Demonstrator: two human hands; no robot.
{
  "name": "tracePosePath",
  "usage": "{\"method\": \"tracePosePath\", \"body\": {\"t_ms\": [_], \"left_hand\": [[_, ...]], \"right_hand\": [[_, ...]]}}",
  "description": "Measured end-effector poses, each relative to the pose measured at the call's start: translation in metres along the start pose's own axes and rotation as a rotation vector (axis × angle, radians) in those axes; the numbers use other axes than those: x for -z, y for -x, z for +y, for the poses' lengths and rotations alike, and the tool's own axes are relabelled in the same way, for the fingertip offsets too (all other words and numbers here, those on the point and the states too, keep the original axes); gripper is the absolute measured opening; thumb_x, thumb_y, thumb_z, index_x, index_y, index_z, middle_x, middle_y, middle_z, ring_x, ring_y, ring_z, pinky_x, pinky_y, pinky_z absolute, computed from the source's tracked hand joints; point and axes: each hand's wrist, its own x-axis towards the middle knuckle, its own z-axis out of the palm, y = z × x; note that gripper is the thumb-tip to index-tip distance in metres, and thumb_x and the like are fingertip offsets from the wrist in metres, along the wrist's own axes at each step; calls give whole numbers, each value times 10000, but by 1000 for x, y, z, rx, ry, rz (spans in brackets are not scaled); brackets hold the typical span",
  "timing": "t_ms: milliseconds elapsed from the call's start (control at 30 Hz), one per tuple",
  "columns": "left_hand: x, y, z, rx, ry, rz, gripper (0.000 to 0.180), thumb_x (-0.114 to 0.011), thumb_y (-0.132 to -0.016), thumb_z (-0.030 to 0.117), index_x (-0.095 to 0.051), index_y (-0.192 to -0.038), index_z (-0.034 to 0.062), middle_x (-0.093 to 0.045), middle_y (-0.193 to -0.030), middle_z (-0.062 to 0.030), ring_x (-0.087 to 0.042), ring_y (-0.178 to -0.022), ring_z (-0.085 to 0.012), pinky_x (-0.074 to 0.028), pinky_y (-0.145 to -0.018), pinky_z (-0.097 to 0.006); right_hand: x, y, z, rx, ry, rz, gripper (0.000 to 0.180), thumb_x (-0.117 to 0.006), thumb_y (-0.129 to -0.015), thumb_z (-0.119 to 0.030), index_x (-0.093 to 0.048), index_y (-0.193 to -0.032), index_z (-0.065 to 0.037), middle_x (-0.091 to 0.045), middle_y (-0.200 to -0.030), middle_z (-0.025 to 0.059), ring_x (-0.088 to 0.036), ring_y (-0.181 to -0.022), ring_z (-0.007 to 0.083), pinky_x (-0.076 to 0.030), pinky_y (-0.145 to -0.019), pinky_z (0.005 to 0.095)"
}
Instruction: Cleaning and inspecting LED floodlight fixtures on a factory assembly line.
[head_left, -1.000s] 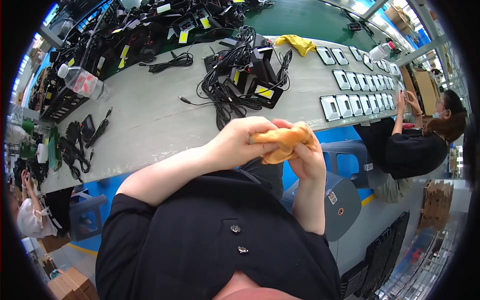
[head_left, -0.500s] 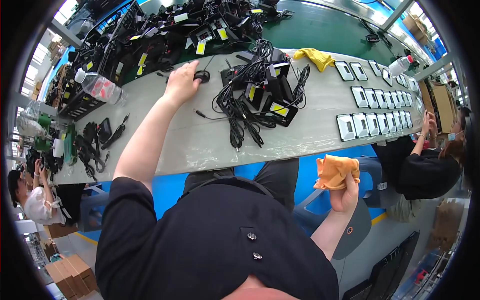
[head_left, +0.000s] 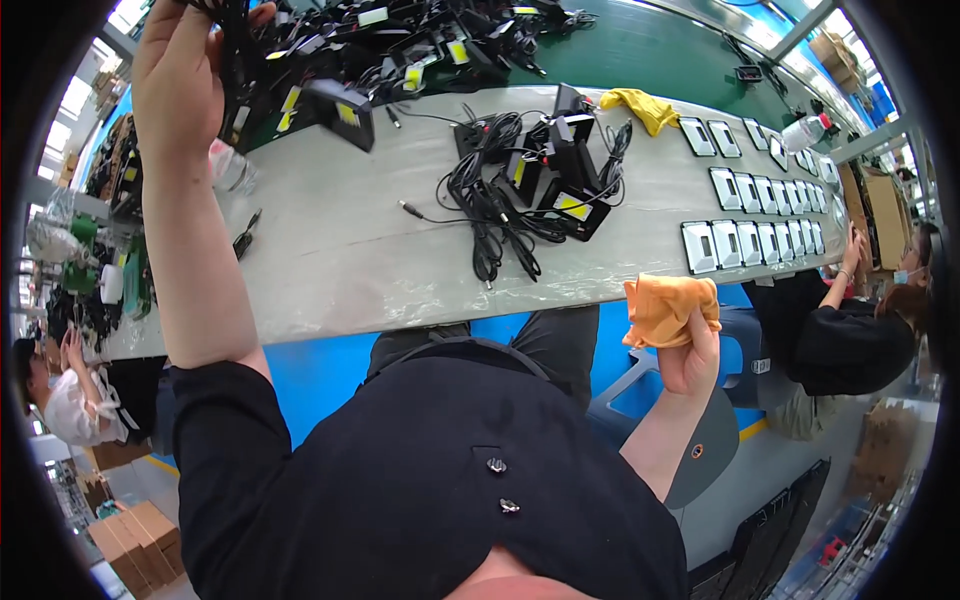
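My left hand (head_left: 182,85) is raised at the upper left, its fingers closed around a bundle of black cable (head_left: 238,45). Beside it a black lamp unit with a yellow panel (head_left: 345,112) is tilted and smeared by motion; whether it hangs from that cable I cannot tell. In front of the table's near edge, my right hand (head_left: 690,358) grips a folded orange cloth (head_left: 665,305). A heap of similar lamps (head_left: 575,205) and coiled black cables (head_left: 485,195) lies mid-table.
Rows of silver-and-black rectangular frames (head_left: 750,242) and a yellow cloth (head_left: 640,108) lie on the right of the table (head_left: 350,270). Many lamps pile up on the green surface (head_left: 620,50) behind. A plastic bottle (head_left: 228,170) is partly hidden by my left arm. People sit at both sides.
My left hand has gone from the tabletop up to the far left, now with black cable in it. The lamp unit has come into sight beside it. My right hand keeps the orange cloth, slightly higher.
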Motion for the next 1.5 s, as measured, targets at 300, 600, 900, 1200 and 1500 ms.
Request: {"method": "tracePosePath", "body": {"t_ms": [300,600,900,1200,1500], "left_hand": [[41,128,-73,336,-891,-103,218,-475,-948,107,-556,-1133,24,-659,-930,-108,-633,-848,-251,-498,-790,-315],[-46,196,-39,64,-977,-566,901,-822,-629,221,-385,-1415,168,-360,-1462,-118,-451,-1258,-327,-382,-1046,-409],[-24,245,-55,213,-745,-492,794,-751,-646,-22,-439,-1362,122,-481,-1283,-94,-596,-1058,-270,-540,-827,-341],[-9,241,-48,739,368,-42,789,-727,-660,-123,-374,-1348,36,-511,-1230,-77,-548,-1116,-165,-476,-939,-308],[7,255,-68,745,592,-109,793,-741,-619,-31,-405,-1334,45,-507,-1273,-137,-572,-1050,-226,-487,-871,-347]], "right_hand": [[24,21,-5,-20,58,40,347,-485,-985,-134,-444,-1322,-66,-515,-1312,104,-507,-1237,251,-408,-1039,479],[-29,-16,18,-115,5,-117,331,-524,-950,-54,-474,-1276,-31,-567,-1236,124,-549,-1180,246,-408,-1047,433],[-47,-32,30,-180,94,10,376,-560,-920,-44,-453,-1277,8,-583,-1195,151,-574,-1137,266,-422,-1029,424],[-99,-82,67,-425,206,-54,434,-579,-874,-81,-450,-1278,9,-569,-1197,165,-589,-1065,256,-473,-941,372],[-145,-128,138,-831,420,-427,683,-686,-855,-159,-353,-1447,-87,-517,-1293,147,-576,-1053,145,-482,-911,285]]}}
